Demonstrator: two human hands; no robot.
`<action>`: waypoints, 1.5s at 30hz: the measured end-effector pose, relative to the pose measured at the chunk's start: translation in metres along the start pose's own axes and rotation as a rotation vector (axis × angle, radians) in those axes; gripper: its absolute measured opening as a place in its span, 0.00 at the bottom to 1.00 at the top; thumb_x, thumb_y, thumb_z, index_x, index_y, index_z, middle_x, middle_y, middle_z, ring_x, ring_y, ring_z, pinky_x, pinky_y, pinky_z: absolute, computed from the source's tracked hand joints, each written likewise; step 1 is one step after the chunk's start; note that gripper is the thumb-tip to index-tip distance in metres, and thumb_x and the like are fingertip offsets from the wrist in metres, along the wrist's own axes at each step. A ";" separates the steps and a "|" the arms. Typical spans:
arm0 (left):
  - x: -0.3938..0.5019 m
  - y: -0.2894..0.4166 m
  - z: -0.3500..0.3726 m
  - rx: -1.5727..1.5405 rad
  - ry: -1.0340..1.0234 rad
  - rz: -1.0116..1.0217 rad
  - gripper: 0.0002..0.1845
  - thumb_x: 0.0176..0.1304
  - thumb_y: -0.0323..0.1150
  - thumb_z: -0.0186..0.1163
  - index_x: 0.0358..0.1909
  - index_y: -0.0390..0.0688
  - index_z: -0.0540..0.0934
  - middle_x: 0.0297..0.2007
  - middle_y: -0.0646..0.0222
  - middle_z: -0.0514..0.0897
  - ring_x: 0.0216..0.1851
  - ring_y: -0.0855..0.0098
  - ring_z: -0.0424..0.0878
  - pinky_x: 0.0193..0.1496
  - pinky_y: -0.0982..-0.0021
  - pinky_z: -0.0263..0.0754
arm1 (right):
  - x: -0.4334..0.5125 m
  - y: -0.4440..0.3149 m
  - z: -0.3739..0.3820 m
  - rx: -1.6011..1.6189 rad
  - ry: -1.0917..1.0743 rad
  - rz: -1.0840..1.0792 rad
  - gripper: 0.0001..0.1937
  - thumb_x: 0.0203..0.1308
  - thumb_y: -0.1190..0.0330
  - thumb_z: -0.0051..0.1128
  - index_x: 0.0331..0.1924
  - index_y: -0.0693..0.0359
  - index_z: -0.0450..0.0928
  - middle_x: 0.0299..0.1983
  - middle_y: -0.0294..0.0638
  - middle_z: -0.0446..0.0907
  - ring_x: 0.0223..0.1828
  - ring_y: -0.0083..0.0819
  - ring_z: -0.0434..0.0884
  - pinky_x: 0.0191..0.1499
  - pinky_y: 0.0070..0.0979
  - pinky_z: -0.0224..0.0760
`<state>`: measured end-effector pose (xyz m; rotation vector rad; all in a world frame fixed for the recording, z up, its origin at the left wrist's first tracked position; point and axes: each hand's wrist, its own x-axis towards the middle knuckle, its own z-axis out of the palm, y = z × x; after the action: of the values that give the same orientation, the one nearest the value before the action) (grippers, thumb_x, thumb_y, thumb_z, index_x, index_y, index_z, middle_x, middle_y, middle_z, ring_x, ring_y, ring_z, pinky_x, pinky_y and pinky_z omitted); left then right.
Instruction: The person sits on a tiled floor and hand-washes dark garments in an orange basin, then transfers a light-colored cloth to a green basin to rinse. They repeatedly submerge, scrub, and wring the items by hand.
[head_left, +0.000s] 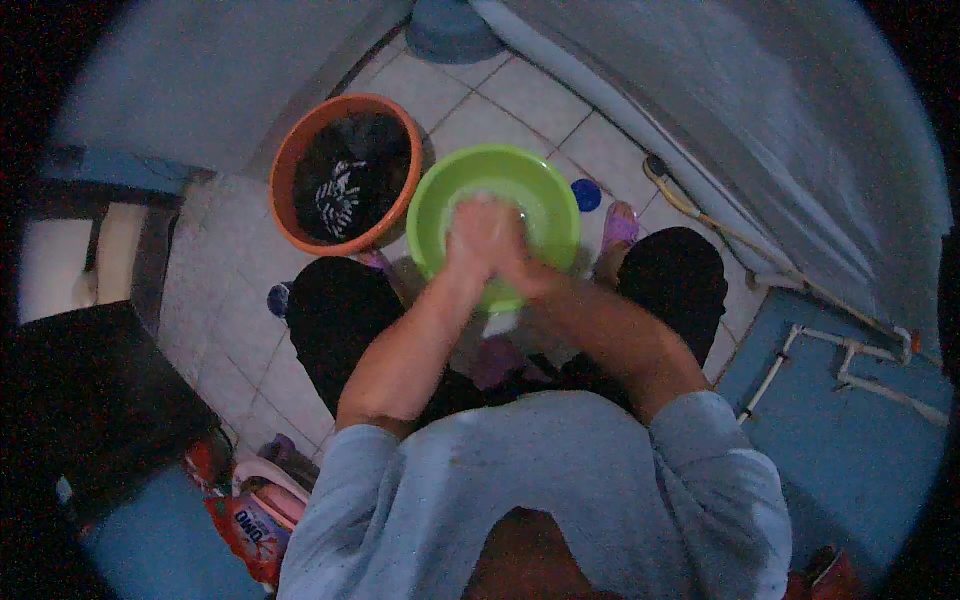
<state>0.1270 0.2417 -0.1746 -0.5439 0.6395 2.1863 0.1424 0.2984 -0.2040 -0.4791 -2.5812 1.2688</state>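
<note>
My left hand (474, 225) and my right hand (510, 236) are pressed together over a round lime-green plastic basin (568, 225) on the tiled floor between my knees. Both are blurred, and I cannot tell whether anything lies between them or how the fingers are set. Pale, whitish liquid (536, 199) shows inside the basin around the hands. Beside it, to the left, stands an orange plastic tub (281, 195) with dark clothes (375, 150) in it, one piece bearing a white striped pattern.
A blue lid-like disc (586, 196) lies right of the basin. A grey-blue container (454, 34) stands at the far wall. A yellowish hose (739, 236) runs along the right wall to white pipes (862, 349). A red OMO detergent bag (251, 529) is at lower left.
</note>
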 end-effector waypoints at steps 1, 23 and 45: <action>0.012 -0.009 -0.021 -0.032 -0.015 0.051 0.18 0.67 0.47 0.44 0.44 0.47 0.76 0.42 0.66 0.81 0.41 0.65 0.79 0.47 0.64 0.75 | 0.012 0.010 0.000 0.069 0.021 0.101 0.12 0.57 0.64 0.51 0.23 0.61 0.76 0.21 0.44 0.74 0.27 0.31 0.76 0.35 0.35 0.70; -0.019 -0.012 0.011 -0.053 0.094 0.027 0.18 0.66 0.45 0.47 0.48 0.45 0.75 0.43 0.66 0.81 0.43 0.67 0.79 0.48 0.63 0.76 | 0.037 -0.011 -0.050 0.296 -0.152 0.173 0.13 0.55 0.63 0.51 0.20 0.63 0.75 0.15 0.39 0.69 0.19 0.20 0.67 0.24 0.29 0.62; -0.038 0.071 0.043 -0.113 -0.255 0.406 0.24 0.68 0.44 0.48 0.60 0.40 0.66 0.61 0.58 0.69 0.63 0.57 0.64 0.67 0.56 0.54 | 0.077 -0.001 -0.149 1.399 -0.192 0.280 0.13 0.54 0.76 0.54 0.45 0.63 0.72 0.41 0.42 0.77 0.40 0.31 0.78 0.47 0.29 0.72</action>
<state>0.0874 0.2053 -0.1007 -0.1935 0.5240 2.6299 0.1218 0.4351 -0.1095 -0.3798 -1.1328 2.7828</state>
